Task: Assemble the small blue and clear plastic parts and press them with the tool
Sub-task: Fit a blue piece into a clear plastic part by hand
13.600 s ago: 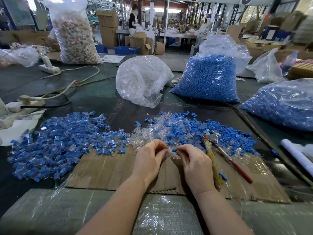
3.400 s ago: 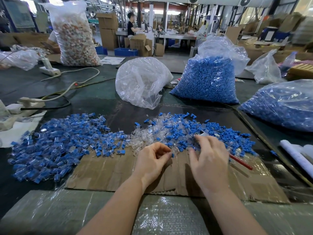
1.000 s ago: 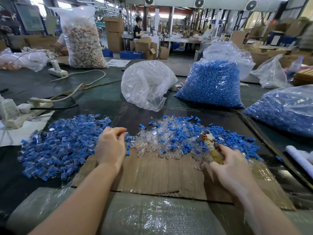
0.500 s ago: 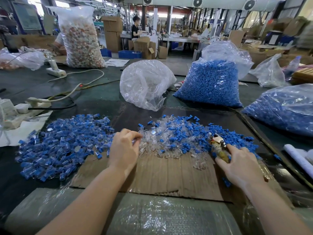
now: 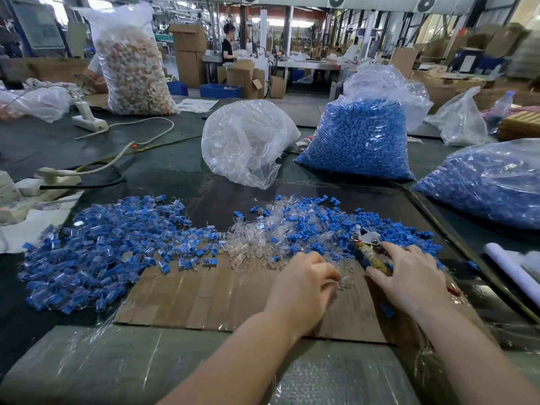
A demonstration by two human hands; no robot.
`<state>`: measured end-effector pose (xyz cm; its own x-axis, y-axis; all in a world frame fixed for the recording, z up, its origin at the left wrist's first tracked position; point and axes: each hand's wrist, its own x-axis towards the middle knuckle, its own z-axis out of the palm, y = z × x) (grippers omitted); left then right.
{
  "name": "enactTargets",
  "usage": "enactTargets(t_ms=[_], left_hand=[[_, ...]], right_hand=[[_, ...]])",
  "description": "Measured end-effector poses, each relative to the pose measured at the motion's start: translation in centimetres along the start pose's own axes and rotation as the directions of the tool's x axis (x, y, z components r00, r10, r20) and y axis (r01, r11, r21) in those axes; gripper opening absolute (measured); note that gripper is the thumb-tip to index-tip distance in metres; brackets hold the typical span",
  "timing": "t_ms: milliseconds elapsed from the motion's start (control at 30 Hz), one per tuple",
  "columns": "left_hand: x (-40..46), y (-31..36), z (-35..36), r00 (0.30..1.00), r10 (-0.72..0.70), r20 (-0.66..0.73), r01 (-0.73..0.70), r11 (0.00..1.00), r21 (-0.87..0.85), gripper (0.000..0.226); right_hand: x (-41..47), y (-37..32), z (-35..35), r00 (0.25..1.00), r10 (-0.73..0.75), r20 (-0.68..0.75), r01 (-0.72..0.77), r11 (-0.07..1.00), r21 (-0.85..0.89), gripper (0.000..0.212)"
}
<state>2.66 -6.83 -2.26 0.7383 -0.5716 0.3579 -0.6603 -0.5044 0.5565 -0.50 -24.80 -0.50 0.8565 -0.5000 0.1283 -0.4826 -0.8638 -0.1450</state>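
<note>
In the head view, the step in hand is judged to be the picking of fresh parts for another assembly. The left hand (image 5: 304, 283) is held over the near edge of the loose pile of clear and blue parts (image 5: 295, 235), its fingers curled toward a few clear pieces on the cardboard sheet (image 5: 204, 296); whether a piece is already pinched cannot be told. The right hand (image 5: 409, 276) lies on the pliers-like pressing tool (image 5: 368, 249), fingers spread and loosely bent over its wrapped handle, the metal head showing beyond the fingertips; a firm grip is not evident. Next, one clear piece and one blue piece would need to be taken, fitted together, and set in the tool's head for pressing. One tool is seen, and two piles: the loose one and, left of it, a pile of joined blue-and-clear pieces (image 5: 102, 252), each too numerous to count. Two bags of blue parts (image 5: 359, 141) are seen and one clear-looking bag (image 5: 245, 141).
</note>
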Motion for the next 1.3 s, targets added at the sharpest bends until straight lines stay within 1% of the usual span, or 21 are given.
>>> enactTargets(t_ms=[67,133,167,233,267,367,433,467,533,567,600,667,733,767,833,867,900,967,1067,1200,1300], left_hand=[[0.2,1.8,1.0,0.987,0.131,0.094,-0.131,0.991,0.001,0.026],[0.6,3.2,2.0,0.937,0.269,0.224,-0.29,0.955,0.064,0.029],[0.8,3.7,2.5,0.903,0.307,0.301,-0.354,0.928,0.116,0.032],[1.1,4.3,3.0,0.855,0.309,0.416,-0.421,0.883,0.209,0.033],[1.1,4.3,3.2,0.843,0.308,0.441,-0.44,0.866,0.237,0.032],[1.2,3.9,3.4,0.85,0.323,0.417,-0.451,0.854,0.258,0.028],[1.4,3.2,3.2,0.894,0.295,0.337,-0.384,0.893,0.235,0.027],[1.5,2.8,3.0,0.93,0.248,0.273,-0.306,0.931,0.198,0.026],[1.5,1.7,2.1,0.992,0.059,0.109,-0.063,0.997,0.041,0.03],[1.4,1.2,1.5,0.999,-0.032,0.042,0.033,0.999,-0.038,0.034],[1.3,0.7,1.0,0.995,-0.097,0.0,0.096,0.991,-0.094,0.038],[1.1,-0.1,0.2,0.986,-0.167,-0.023,0.162,0.976,-0.144,0.045],[1.2,-0.6,-0.1,0.976,-0.216,-0.04,0.206,0.963,-0.175,0.05],[1.3,-0.8,-0.2,0.97,-0.236,-0.05,0.222,0.955,-0.195,0.052],[1.5,-0.7,-0.2,0.962,-0.263,-0.069,0.24,0.941,-0.239,0.053],[1.5,-0.4,-0.3,0.961,-0.268,-0.073,0.241,0.935,-0.259,0.054],[1.6,-0.2,-0.3,0.96,-0.27,-0.077,0.24,0.93,-0.278,0.054],[1.7,0.2,-0.3,0.957,-0.278,-0.087,0.238,0.918,-0.316,0.052],[1.8,0.6,-0.2,0.95,-0.297,-0.098,0.238,0.889,-0.39,0.05],[1.7,0.8,0.5,0.946,-0.318,-0.066,0.262,0.866,-0.426,0.048],[1.8,1.1,1.0,0.95,-0.309,-0.042,0.261,0.862,-0.433,0.046]], right_hand=[[0.1,0.1,0.0,1.0,0.0,0.009,0.0,1.0,0.003,0.069],[0.1,0.1,-0.1,1.0,-0.008,0.004,0.008,1.0,0.021,0.067],[0.1,0.2,-0.1,1.0,-0.012,-0.003,0.012,1.0,0.028,0.066],[0.1,0.3,-0.1,1.0,-0.017,-0.012,0.018,0.999,0.026,0.065],[0.1,0.3,-0.1,1.0,-0.018,-0.015,0.019,1.0,0.025,0.065],[0.1,0.3,0.1,1.0,-0.024,-0.02,0.025,0.999,0.021,0.065],[0.0,0.3,0.4,0.999,-0.026,-0.024,0.026,1.0,-0.003,0.067],[-0.1,0.2,0.5,0.999,-0.028,-0.03,0.027,0.999,-0.019,0.067],[-0.4,0.0,0.8,0.999,-0.033,-0.04,0.031,0.999,-0.029,0.068],[-0.6,-0.1,1.0,0.999,-0.03,-0.039,0.029,0.999,-0.014,0.067],[-0.9,-0.2,1.1,0.999,-0.025,-0.036,0.025,1.0,0.002,0.066],[-1.5,-0.5,1.1,0.999,-0.021,-0.043,0.02,1.0,-0.023,0.064],[-2.0,-1.1,0.8,0.991,-0.057,-0.118,0.053,0.998,-0.038,0.059],[-2.2,-1.5,0.5,0.977,-0.106,-0.185,0.109,0.994,0.006,0.052],[-2.7,-2.8,-0.1,0.929,-0.24,-0.282,0.289,0.946,0.147,0.037],[-2.9,-3.6,-0.4,0.915,-0.294,-0.275,0.361,0.902,0.238,0.029],[-3.1,-4.4,-0.7,0.914,-0.33,-0.236,0.396,0.852,0.342,0.022],[-3.1,-5.3,-1.0,0.927,-0.339,-0.159,0.371,0.774,0.513,0.013],[-2.5,-5.5,-1.3,0.963,-0.236,-0.127,0.262,0.739,0.621,0.008],[-1.9,-5.3,-1.5,0.98,-0.187,-0.067,0.189,0.776,0.601,0.007],[-1.7,-4.7,-1.5,0.98,-0.15,-0.129,0.196,0.829,0.524,0.009]])
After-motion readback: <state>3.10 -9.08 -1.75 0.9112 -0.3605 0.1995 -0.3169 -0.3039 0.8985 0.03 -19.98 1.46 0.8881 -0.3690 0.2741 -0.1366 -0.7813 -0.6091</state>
